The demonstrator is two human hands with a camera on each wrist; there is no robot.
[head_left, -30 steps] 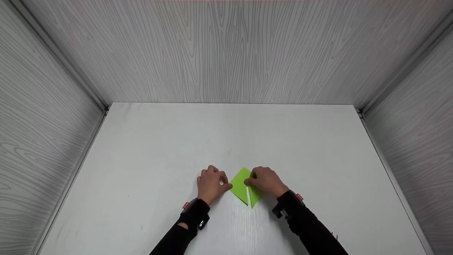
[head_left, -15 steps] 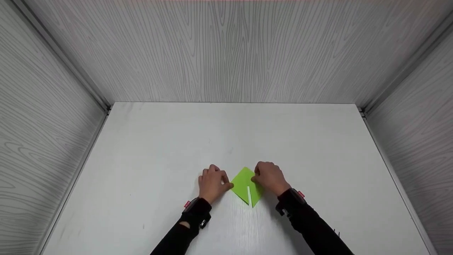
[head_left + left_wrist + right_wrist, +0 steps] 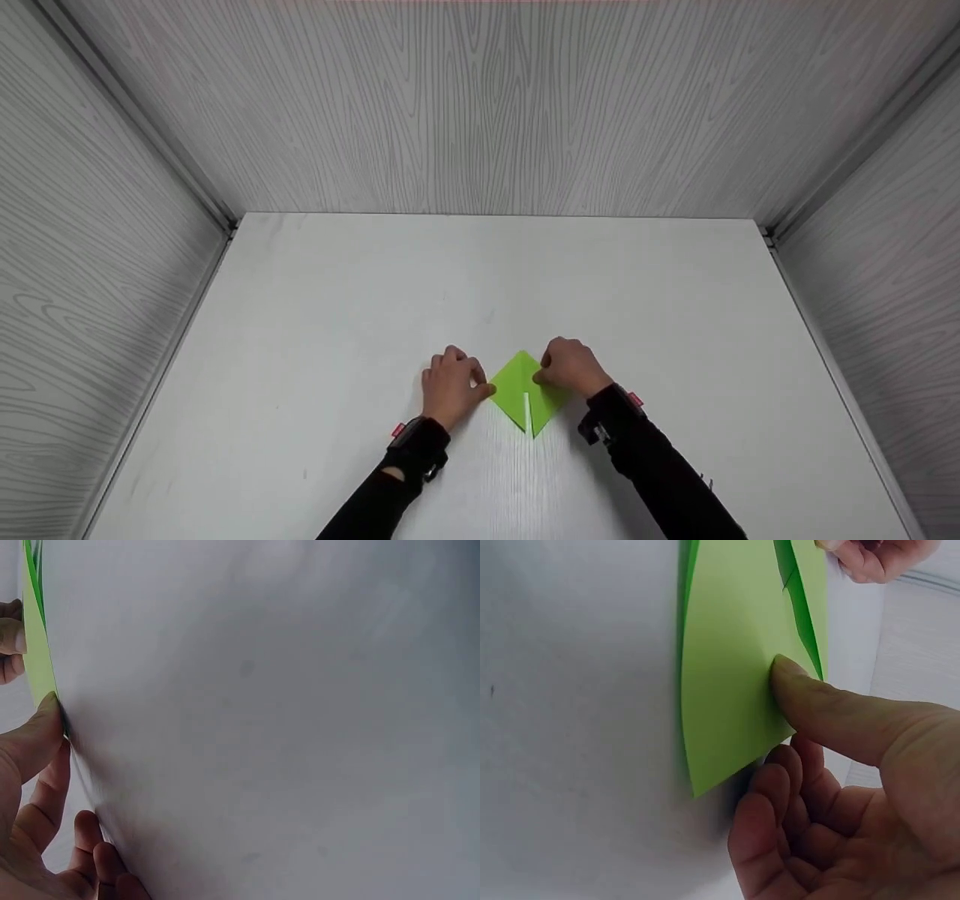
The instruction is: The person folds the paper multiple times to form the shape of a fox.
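A folded sheet of bright green paper lies as a diamond at the front middle of the table, with a narrow slit running up from its bottom point. My left hand pinches its left corner between thumb and finger; the left wrist view catches the paper edge-on at that grip. On the other side my right hand pinches the upper right edge. Its thumb presses on the top face in the right wrist view, the other fingers curled beneath the paper. There the flaps stand slightly apart along the fold.
The white tabletop spreads around both hands. Grey wood-grain panels enclose it, with a back wall, a left wall and a right wall. Black sleeves and wrist-worn cameras cover both forearms.
My right hand has shifted right and slightly away from me, drawing the right flap outward, so the paper shows as a fuller diamond. The left hand keeps its pinch on the left corner.
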